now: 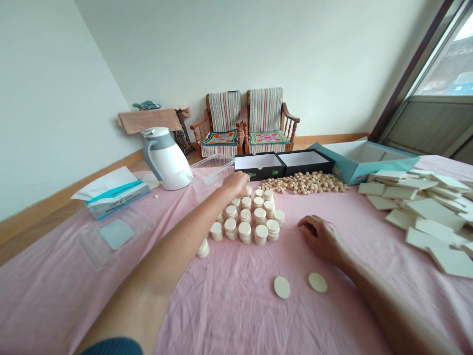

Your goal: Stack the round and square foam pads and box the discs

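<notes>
left hand point(237, 185): at far end of upright disc stacks point(246, 216), fingers partly hidden, cannot tell if grasping | right hand point(320, 237): released, right of stacks, apart; nearer two loose discs point(282, 287)

Ahead of me, 2 wooden armchairs point(266, 111) stand side by side near a plain, pale back wall point(314, 54). Striped cloths point(224, 109) drape both backs, and 1 brightly patterned cushion point(268, 138) lies on each seat. To my left, a pale side wall point(48, 88) meets the back wall in a corner, where I see a small stand point(148, 121) under a pinkish-brown cloth, something blue point(148, 105) on top. Wood-toned skirting point(118, 165) edges both walls above brown floor point(25, 236). At my far right, daylight brightens a window point(453, 69) over a greyish panel point(424, 121).
</notes>
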A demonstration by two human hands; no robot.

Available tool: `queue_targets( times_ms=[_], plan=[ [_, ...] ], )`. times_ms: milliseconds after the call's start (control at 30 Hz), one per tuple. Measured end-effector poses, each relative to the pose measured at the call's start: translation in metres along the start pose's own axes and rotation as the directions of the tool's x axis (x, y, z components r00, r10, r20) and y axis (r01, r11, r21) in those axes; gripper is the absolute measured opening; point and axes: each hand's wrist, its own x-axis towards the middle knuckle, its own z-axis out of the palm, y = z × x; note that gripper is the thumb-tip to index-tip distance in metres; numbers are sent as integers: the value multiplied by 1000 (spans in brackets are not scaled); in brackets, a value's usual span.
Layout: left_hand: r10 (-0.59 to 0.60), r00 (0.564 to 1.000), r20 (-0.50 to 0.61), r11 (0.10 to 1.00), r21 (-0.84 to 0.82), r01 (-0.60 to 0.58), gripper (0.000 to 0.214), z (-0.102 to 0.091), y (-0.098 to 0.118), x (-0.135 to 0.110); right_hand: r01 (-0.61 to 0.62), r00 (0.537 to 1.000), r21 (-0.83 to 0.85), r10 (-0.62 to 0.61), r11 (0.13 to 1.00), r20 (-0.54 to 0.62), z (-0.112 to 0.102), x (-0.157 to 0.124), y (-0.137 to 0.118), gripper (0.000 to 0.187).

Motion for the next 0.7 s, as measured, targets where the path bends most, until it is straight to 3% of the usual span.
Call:
queue_targets(
  times_ms=[100,233,267,333,367,500,700],
  plan=[
    [32,996,-82,998,-58,-37,30,-9,7,-13,-4,1000,6,4,1000,-3,0,0,0,18],
    [188,977,-102,964,-172,-203,16,-22,38,-62,-6,1000,3,6,1000,1,-1,1,1,17],
    [267,961,-73,937,-215,-277,13,-23,47,-77,-6,1000,3,6,1000,0,-1,1,1,17],
    [482,876,18,828,-336,-449,9,-20,64,-109,-4,1000,6,4,1000,-2,-1,1,1,16],
    [522,850,62,808,-354,-471,8,-16,71,-123,-3,1000,9,3,1000,-4,-2,1,1,15],
    [502,836,220,846,-323,-424,33,7,89,-162,-3,1000,20,3,1000,-9,-1,1,1,15],
    [427,874,230,883,-316,-348,29,26,96,-172,-5,1000,25,5,1000,-13,0,1,2,16]
  ],
)
